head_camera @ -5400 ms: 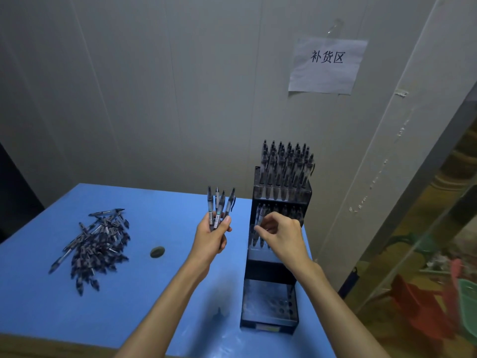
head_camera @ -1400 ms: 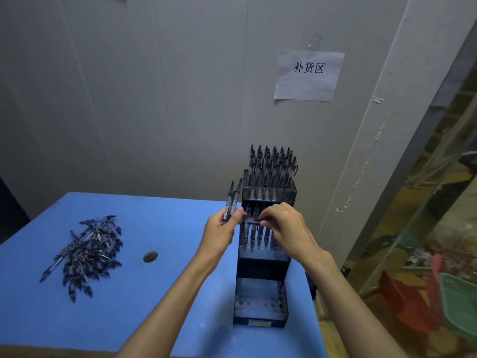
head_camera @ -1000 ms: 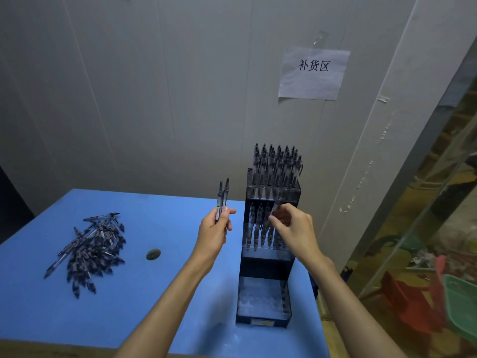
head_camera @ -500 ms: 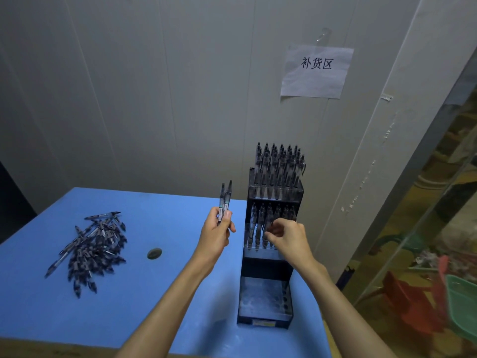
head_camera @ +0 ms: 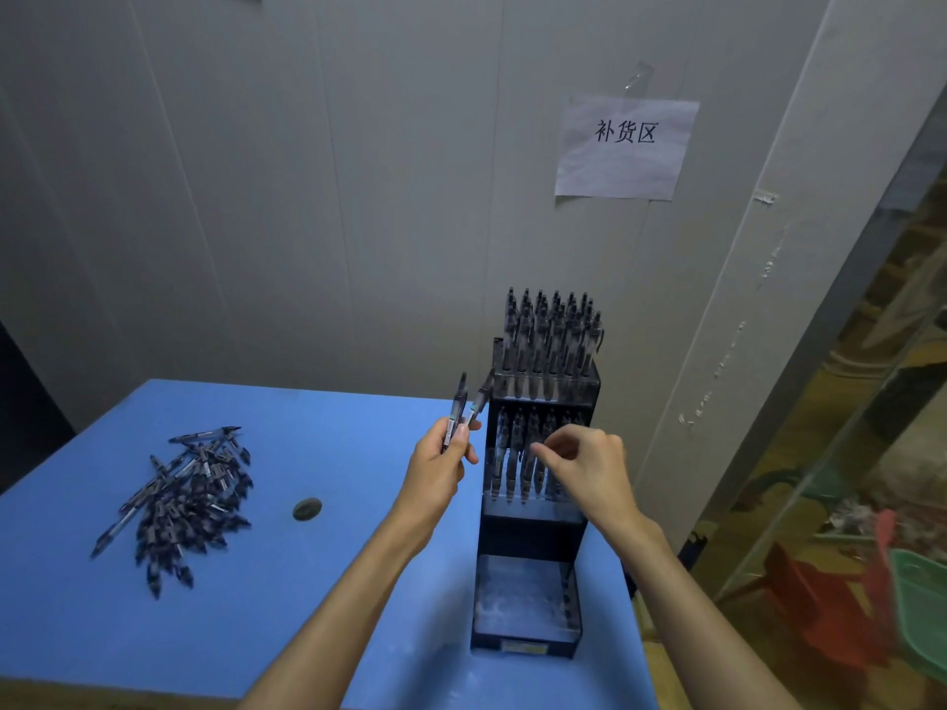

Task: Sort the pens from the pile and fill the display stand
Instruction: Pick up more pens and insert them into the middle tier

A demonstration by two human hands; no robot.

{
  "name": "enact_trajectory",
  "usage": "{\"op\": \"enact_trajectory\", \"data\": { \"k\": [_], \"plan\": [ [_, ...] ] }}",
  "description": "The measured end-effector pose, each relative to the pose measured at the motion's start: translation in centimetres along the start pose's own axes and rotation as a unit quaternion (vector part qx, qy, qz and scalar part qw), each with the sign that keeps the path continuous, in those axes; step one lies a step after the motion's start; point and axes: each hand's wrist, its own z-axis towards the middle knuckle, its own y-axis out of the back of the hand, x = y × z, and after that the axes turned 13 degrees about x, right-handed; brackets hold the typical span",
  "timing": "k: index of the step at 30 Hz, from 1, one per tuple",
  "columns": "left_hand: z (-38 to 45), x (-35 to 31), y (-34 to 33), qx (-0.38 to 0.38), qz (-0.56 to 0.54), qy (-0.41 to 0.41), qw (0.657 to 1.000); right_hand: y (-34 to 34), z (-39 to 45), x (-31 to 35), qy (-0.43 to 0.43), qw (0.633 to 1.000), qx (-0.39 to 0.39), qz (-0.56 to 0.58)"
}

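Note:
A black three-tier display stand (head_camera: pixel 533 535) stands at the blue table's right edge. Its top tier (head_camera: pixel 551 340) is packed with pens, and the middle tier (head_camera: pixel 507 468) holds several. The bottom tier (head_camera: pixel 522 597) shows only bare holes. My left hand (head_camera: pixel 435 468) grips two pens (head_camera: pixel 464 407) upright, just left of the stand. My right hand (head_camera: pixel 589 468) is at the middle tier, fingers curled, thumb and forefinger pinching a pen (head_camera: pixel 533 427) that stands there. A loose pile of pens (head_camera: pixel 184 499) lies at the table's left.
A small dark round disc (head_camera: pixel 307 508) sits in the blue table (head_camera: pixel 333 453) between pile and stand. A paper sign (head_camera: pixel 625 146) hangs on the grey wall behind. Beyond the table's right edge, red (head_camera: pixel 820 607) and green (head_camera: pixel 922 612) plastic items lie on the floor.
My left hand held several pens 5.4 s ago and now holds two. My right hand took one from it, set it into the middle tier and stays there.

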Motion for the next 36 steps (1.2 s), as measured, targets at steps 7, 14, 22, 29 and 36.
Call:
{"op": "enact_trajectory", "data": {
  "k": [7, 14, 22, 29, 36],
  "plan": [
    [0.1, -0.9, -1.5, 0.012, 0.005, -0.018, 1.0, 2.5, -0.1, 3.3, 0.055, 0.989, -0.006, 0.136],
    [0.2, -1.0, -2.8, 0.034, 0.023, -0.007, 0.999, 2.9, -0.1, 4.4, 0.028, 0.932, 0.03, 0.361],
    [0.2, -0.1, -1.0, -0.078, 0.085, 0.024, 0.993, 4.5, 0.4, 3.1, 0.007, 0.921, -0.041, 0.388],
    [0.0, 0.0, 0.0, -0.081, 0.044, 0.025, 0.995, 3.8, 0.0, 1.3, 0.036, 0.991, -0.064, 0.112],
    [0.1, -0.2, 0.1, -0.074, 0.046, 0.02, 0.996, 2.6, -0.2, 0.7, 0.049, 0.996, -0.058, 0.048]
  ]
}}
